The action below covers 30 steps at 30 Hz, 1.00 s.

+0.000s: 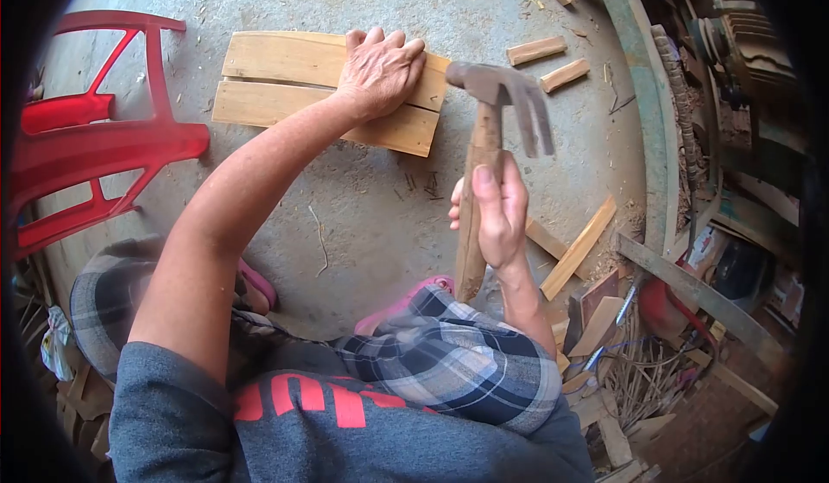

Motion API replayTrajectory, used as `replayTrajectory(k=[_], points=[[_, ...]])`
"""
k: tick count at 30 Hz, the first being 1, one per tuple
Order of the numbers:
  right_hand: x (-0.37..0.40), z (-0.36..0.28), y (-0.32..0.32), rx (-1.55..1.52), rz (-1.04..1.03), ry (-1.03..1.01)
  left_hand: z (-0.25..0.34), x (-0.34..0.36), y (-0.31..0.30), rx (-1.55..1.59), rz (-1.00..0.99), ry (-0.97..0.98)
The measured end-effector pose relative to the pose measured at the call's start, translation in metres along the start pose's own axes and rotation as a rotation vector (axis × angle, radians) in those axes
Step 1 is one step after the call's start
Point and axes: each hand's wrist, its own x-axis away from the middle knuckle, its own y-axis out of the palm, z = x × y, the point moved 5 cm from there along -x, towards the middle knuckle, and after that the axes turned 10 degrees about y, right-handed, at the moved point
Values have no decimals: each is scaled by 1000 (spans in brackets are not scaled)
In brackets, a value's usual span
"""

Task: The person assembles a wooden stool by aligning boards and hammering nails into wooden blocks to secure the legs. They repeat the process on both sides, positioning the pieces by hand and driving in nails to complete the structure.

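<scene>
In the head view, my right hand point(499, 215) is wrapped around the wooden handle of a claw hammer point(485, 120), its thumb along the shaft. The hammer is raised, with its metal head beside the right end of a wooden slatted panel point(285, 101). Two pale boards with a narrow gap between them make up the panel's top. My left hand point(384, 70) lies over the panel near its right end, fingers curled at the far edge and gripping it. The fingertips are hidden. Several small nails point(423, 185) appear scattered on the concrete floor below the panel.
A red plastic stool point(104, 146) lies on its side at the left. Short wood blocks point(537, 50) rest on the floor at the upper right. Longer wood strips point(580, 247), scraps and a metal frame point(643, 77) crowd the right side.
</scene>
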Motion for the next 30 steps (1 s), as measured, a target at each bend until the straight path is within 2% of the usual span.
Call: replayTrajectory(k=[2,5,6,8,9,11,13,14,16,17,18,20,22,24,26,27,28,30], points=[[17,-28,-7,-21,69,-206,0,0,0,13,-19,-1],[24,-16,-13,-23,138,-439,0,4,4,20,-30,3],[13,6,-5,9,47,-369,0,2,1,3,-28,7],[-12,40,2,172,25,96,1,-1,-2,35,-54,-27],[-12,27,0,175,21,122,-5,-4,-3,14,8,-10],[-1,1,-6,123,68,-103,-2,0,1,22,34,7],[22,-24,-8,-5,151,-308,-1,0,-1,41,-32,-9],[29,-31,-9,-10,126,-418,0,1,0,48,-36,-14],[17,8,-4,-77,103,-443,-1,0,-2,43,-45,-8],[0,44,1,63,41,-214,-1,1,-3,52,-32,-4],[-18,54,9,143,15,85,3,2,0,46,-22,2],[-25,31,5,106,25,180,-2,-1,0,33,-11,0],[-11,4,2,72,79,-17,-4,-4,0,34,-23,-20],[11,-27,-7,46,101,-297,-4,0,0,63,-64,-21],[26,-29,-14,-91,134,-524,-3,2,3,112,-89,-29],[20,-5,-19,-54,74,-520,-2,3,2,132,-93,-39],[13,12,-5,-43,90,-366,-3,0,-4,143,-86,-45],[-21,66,4,324,25,72,1,1,0,162,-65,-39]])
